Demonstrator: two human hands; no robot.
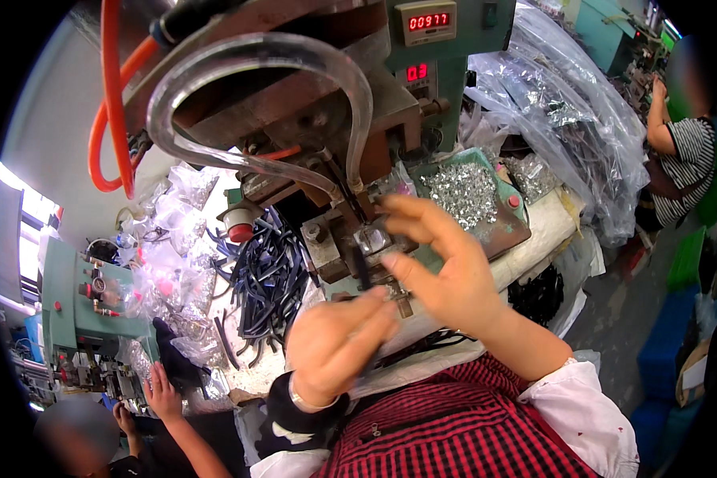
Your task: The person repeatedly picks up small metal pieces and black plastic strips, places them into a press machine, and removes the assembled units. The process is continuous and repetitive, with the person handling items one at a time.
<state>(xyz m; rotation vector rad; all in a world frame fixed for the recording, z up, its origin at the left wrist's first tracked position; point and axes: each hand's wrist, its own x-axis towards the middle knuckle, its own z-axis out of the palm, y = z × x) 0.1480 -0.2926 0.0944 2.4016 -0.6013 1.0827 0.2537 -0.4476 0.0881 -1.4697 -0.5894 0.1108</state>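
Note:
My left hand (pixel 338 342) is closed, its fingertips pinching a narrow black strip (pixel 363 269). The strip points up toward a small shiny metal die block (pixel 372 238) under the head of a press (pixel 311 119). Just right of the block is my right hand (pixel 454 267), its thumb and fingers spread apart with nothing visible between them. A thick clear tube (pixel 362 119) loops down to the working spot. Left of the press lies a heap of black strips (pixel 267 279). To the right, a green tray (pixel 498 179) holds many small silver metal pieces (pixel 462 191).
Red push buttons (pixel 240 232) flank the working spot, another (pixel 514 201) by the tray. Clear plastic bags (pixel 175 215) crowd the left; a large plastic sheet (pixel 566 111) covers things at right. A co-worker's hand (pixel 163 392) shows lower left; another person (pixel 685 159) sits far right.

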